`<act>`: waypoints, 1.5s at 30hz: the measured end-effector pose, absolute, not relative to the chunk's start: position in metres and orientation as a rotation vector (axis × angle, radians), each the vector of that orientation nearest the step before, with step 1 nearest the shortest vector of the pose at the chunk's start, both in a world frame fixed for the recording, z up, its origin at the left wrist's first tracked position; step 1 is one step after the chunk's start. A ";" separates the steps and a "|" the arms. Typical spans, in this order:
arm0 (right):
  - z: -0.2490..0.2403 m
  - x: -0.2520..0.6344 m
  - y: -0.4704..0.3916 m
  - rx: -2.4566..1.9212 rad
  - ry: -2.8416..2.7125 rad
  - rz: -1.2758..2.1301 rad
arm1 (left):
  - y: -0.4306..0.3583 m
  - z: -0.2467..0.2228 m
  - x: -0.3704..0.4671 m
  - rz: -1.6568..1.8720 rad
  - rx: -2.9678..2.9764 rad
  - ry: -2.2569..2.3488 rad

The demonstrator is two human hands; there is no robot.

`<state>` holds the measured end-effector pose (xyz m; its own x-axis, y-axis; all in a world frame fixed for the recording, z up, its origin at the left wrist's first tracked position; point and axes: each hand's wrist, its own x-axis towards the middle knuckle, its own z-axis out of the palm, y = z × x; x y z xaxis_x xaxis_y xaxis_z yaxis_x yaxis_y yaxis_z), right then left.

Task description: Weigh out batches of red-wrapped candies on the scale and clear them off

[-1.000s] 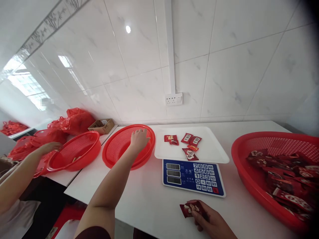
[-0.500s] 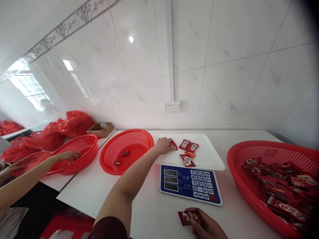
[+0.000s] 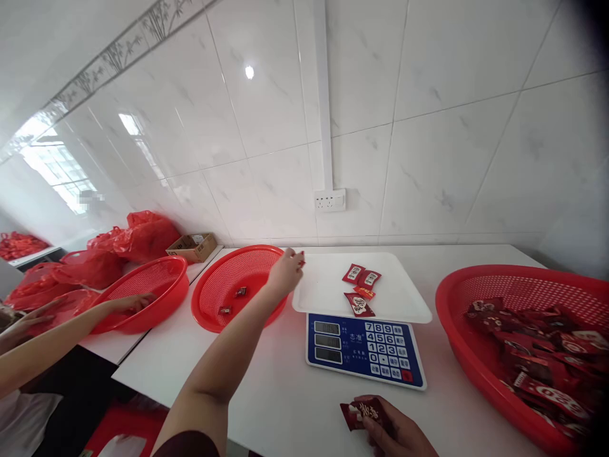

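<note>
My left hand (image 3: pixel 287 273) is raised between the middle red basket (image 3: pixel 202 285) and the white scale tray (image 3: pixel 314 298), its fingers closed on a small red packet (image 3: pixel 302 259). Several red packets (image 3: pixel 360 304) lie together on the tray. Below the tray is the blue scale panel (image 3: pixel 358 336) with keys and displays. In front of the scale, low over the table, my right hand (image 3: pixel 392 428) holds a dark red packet (image 3: pixel 360 414) between thumb and fingers. Two small packets (image 3: pixel 242 292) rest inside the middle basket.
A red basket (image 3: pixel 450 317) full of dark red packets stands at the right. To the left, another person's hands (image 3: pixel 128 303) are at a red basket (image 3: pixel 178 285), near red plastic bags (image 3: pixel 150 238) and a cardboard box (image 3: pixel 193 249). A socket (image 3: pixel 330 200) is on the wall.
My left hand has moved left, off the scale tray towards the middle basket, with the small red packet in its fingers. My right hand has hardly moved.
</note>
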<state>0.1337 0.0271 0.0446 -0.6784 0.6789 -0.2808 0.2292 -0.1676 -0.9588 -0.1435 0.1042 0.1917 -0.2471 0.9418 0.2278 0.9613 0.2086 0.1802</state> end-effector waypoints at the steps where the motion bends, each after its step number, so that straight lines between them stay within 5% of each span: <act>1: 0.045 0.134 0.027 -1.034 -1.780 1.923 | 0.098 0.198 -0.154 -0.443 -1.805 -2.412; 7: 0.047 0.132 0.027 -0.969 -1.795 1.920 | 0.080 0.216 -0.165 -0.496 -1.735 -2.350; 20: 0.042 0.130 0.022 -1.036 -1.692 1.830 | 0.121 0.153 -0.030 -0.299 -2.622 -1.681; 34: 0.048 0.132 0.023 -0.984 -1.811 1.846 | 0.100 0.141 -0.052 -0.240 -2.357 -1.524; 45: 0.045 0.130 0.019 -1.072 -1.786 1.738 | 0.101 0.181 -0.137 -0.369 -1.745 -2.067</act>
